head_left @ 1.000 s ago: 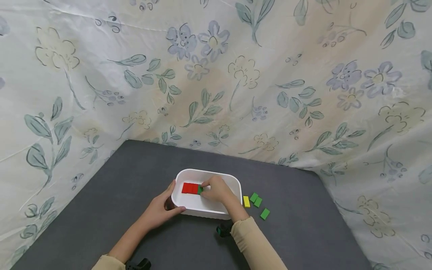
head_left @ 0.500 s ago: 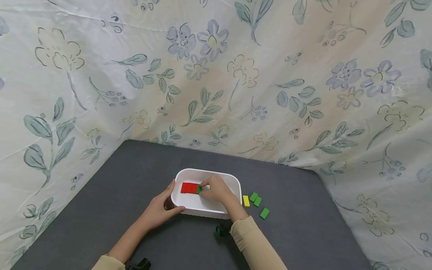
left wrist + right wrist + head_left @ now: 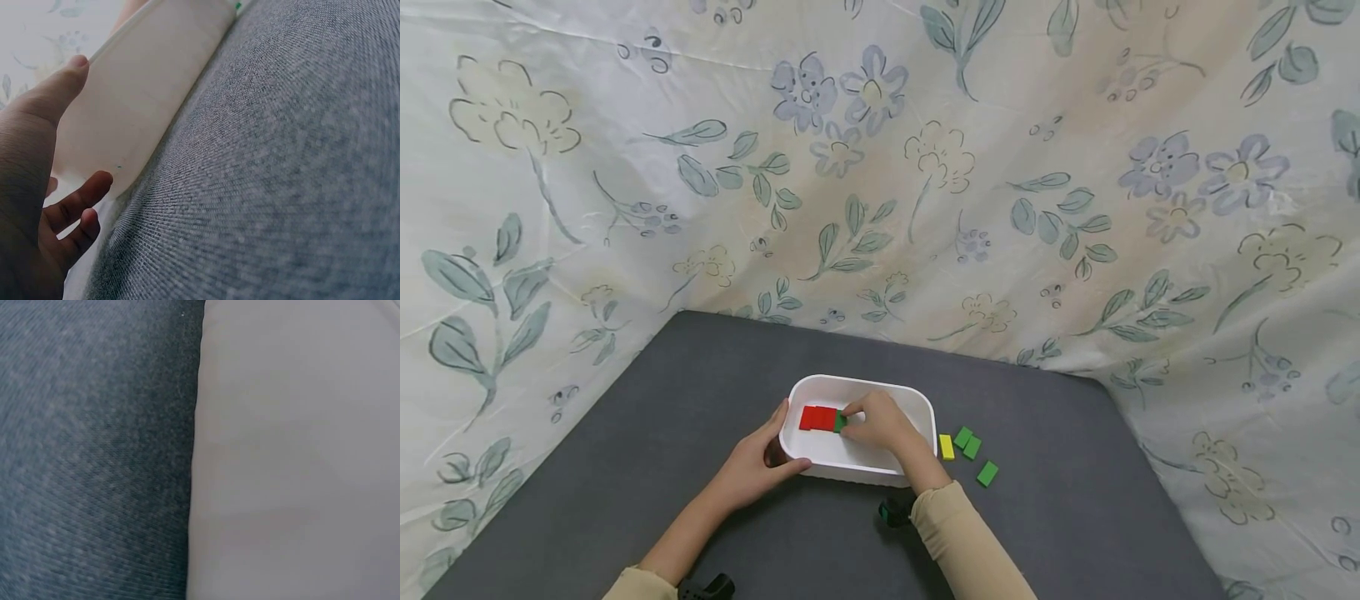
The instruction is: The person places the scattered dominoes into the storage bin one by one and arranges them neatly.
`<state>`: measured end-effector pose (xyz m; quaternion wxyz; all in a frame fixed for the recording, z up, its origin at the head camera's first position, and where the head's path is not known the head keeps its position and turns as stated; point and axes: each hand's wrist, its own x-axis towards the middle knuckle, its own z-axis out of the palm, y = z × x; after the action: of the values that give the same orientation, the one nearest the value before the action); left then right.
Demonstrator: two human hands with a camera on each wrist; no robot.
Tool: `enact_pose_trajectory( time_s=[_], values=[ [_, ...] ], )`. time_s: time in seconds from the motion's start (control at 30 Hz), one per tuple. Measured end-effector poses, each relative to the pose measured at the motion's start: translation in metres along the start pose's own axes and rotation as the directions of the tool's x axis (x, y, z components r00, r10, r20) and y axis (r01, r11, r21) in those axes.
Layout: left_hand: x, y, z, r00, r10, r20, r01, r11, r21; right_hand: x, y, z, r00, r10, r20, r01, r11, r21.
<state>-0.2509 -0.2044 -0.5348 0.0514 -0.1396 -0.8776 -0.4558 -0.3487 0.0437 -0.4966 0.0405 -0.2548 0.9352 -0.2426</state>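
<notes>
A white plastic tub (image 3: pixel 868 462) sits on the dark cloth, its outer wall (image 3: pixel 144 94) filling much of the left wrist view. My left hand (image 3: pixel 752 467) grips the tub's left end, thumb along the near rim and fingers around the far side. Inside lies a short row of flat red tiles (image 3: pixel 817 418). At the row's right end, my right hand (image 3: pixel 880 423) pinches a green tile (image 3: pixel 839 420) between thumb and fingers, right against the red ones. The right wrist view shows the tub wall (image 3: pixel 281 450) and cloth; the hand is out of that picture.
Just right of the tub, a yellow tile (image 3: pixel 947 447) and several green tiles (image 3: pixel 988 474) lie on the dark cloth (image 3: pixel 1075 500). A flowered curtain (image 3: pixel 865 208) hangs behind and along the sides of the table.
The red row and the pinched green tile have slid slightly left inside the tub, the right hand's fingertips moving with them. My left hand has kept its grip.
</notes>
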Motion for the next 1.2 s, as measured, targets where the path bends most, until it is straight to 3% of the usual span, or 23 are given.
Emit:
enact_pose_trajectory(
  time_s=[0.93,1.2],
  values=[
    [0.002,0.000,0.004,1.000,0.002,-0.017,-0.002,1.000,-0.014,-0.001,-0.001,-0.004,1.000,0.022,-0.006,-0.022,1.000,-0.001],
    [0.001,0.001,0.004,1.000,0.001,-0.010,-0.001,1.000,-0.025,-0.015,0.000,-0.016,0.999,0.010,-0.050,-0.011,1.000,-0.021]
  ],
)
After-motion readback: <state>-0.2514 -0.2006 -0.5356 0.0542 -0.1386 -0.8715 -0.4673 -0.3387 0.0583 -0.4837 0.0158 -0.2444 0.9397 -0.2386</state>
